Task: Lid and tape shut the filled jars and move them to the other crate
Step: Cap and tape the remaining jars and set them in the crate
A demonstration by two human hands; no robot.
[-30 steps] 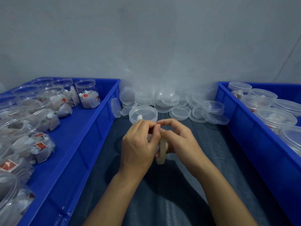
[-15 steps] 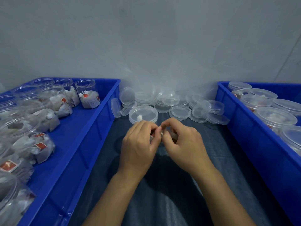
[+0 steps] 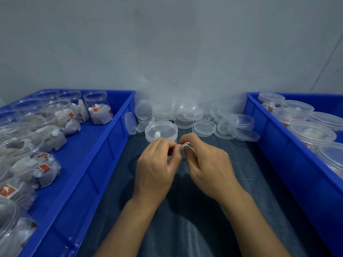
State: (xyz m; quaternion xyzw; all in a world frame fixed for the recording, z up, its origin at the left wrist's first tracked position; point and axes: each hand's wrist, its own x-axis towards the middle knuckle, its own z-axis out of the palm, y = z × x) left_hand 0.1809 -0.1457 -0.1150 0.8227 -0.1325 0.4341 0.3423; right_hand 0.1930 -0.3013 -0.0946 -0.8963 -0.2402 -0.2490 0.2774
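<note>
My left hand (image 3: pixel 156 169) and my right hand (image 3: pixel 207 167) meet fingertip to fingertip over the dark cloth, just in front of a lidded clear jar (image 3: pixel 161 131). Both pinch a small whitish piece of tape (image 3: pixel 186 145); most of it is hidden by the fingers. The left blue crate (image 3: pixel 104 145) holds several open jars of tea bags (image 3: pixel 98 108). The right blue crate (image 3: pixel 274 154) holds several lidded jars (image 3: pixel 313 133).
A heap of loose clear lids (image 3: pixel 204 127) lies against the grey wall between the crates, one lid (image 3: pixel 130 123) standing on edge by the left crate. Dark cloth (image 3: pixel 185 229) covers the surface between the crates.
A strip of tape hung down between my hands one second ago; now it is gathered at the fingertips. Both hands have risen slightly toward the lidded jar.
</note>
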